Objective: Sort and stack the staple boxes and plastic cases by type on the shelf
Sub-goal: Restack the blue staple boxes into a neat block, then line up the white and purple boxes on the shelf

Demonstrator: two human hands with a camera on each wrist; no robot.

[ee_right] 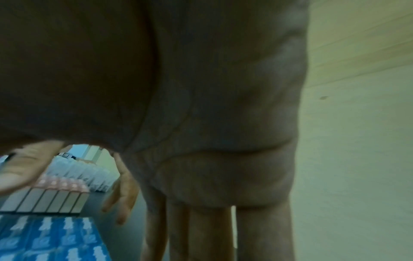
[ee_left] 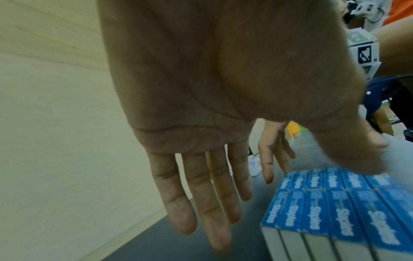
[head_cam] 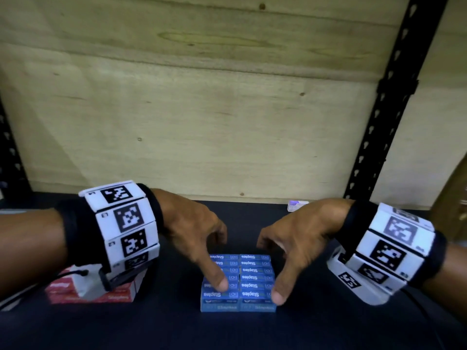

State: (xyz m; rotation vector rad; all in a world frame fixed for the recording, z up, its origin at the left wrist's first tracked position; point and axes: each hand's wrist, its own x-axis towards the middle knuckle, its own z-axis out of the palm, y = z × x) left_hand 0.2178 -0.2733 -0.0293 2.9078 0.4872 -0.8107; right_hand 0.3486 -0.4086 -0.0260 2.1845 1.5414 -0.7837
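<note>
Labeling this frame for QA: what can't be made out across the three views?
- Red staple boxes: head view, mostly hidden by the left wrist rig; count unclear.
- Small white box at the back of the shelf: too small to read.
- Blue staple boxes: how many layers cannot be told; left hand and right hand cover parts.
- Right wrist view: dark palm fills it; thumb contact unseen.

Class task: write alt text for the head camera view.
Two open hands, left hand and right hand, hover at a block of blue staple boxes on a dark shelf; thumbs touch it. Red staple boxes sit left.
</note>
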